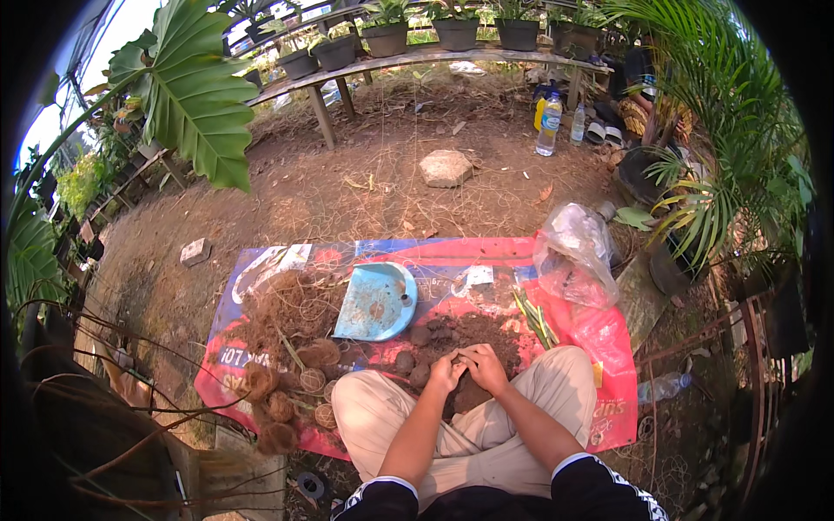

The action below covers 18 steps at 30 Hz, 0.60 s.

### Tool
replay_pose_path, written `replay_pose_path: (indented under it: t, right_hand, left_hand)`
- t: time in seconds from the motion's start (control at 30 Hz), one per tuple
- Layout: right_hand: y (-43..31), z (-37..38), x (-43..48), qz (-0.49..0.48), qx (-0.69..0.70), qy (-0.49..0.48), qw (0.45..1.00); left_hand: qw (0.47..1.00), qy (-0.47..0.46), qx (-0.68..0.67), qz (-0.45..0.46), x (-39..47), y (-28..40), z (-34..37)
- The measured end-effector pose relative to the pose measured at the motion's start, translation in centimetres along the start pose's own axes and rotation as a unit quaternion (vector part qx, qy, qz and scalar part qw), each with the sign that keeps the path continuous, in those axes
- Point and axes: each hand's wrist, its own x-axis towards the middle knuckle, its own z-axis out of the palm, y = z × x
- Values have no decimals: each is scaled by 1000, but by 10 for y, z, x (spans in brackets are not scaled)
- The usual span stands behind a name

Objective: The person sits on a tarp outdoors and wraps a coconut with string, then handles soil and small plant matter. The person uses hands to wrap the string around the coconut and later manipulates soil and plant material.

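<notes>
My left hand (447, 373) and my right hand (483, 366) meet above my crossed legs, their fingers curled together. Whatever may lie between them is hidden. Beneath and beyond them spreads a heap of dark loose soil (485, 335). Several soil balls, one of them a round soil ball (404, 361), rest left of the heap. Farther left, on the printed banner sheet (612, 365), lie a pile of brown coconut fibre (287, 312) and several fibre balls, including a string-wrapped ball (313, 380). A blue plastic dustpan (378, 303), dirty with soil, sits past the balls.
Cut green leaves (535, 319) lie by my right knee, near a clear plastic bag (576, 251). Beyond the sheet are a hexagonal paving block (446, 168), tangled string and a water bottle (549, 125). Potted plants line a wooden bench (417, 58). Another person (642, 107) sits far right.
</notes>
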Motion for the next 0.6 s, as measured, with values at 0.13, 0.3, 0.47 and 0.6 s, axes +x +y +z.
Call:
replay_pose_path:
  t: [0.13,0.3,0.47,0.6]
  right_hand:
    - [5,-3,3,-12,27,-32,999]
    - [11,-16,8,43,38,-73,996]
    - [5,-20,6,76,19,-42,996]
    - [-4,-8,2,38,-28,-4,999]
  left_hand:
    - [1000,-8,-10,-19,1,2,-2]
    - [998,-19,52,-23,-7,-1,6]
    - [995,-39,92,10,-11,-5,10]
    - [995,9,77,60,-12,-4,9]
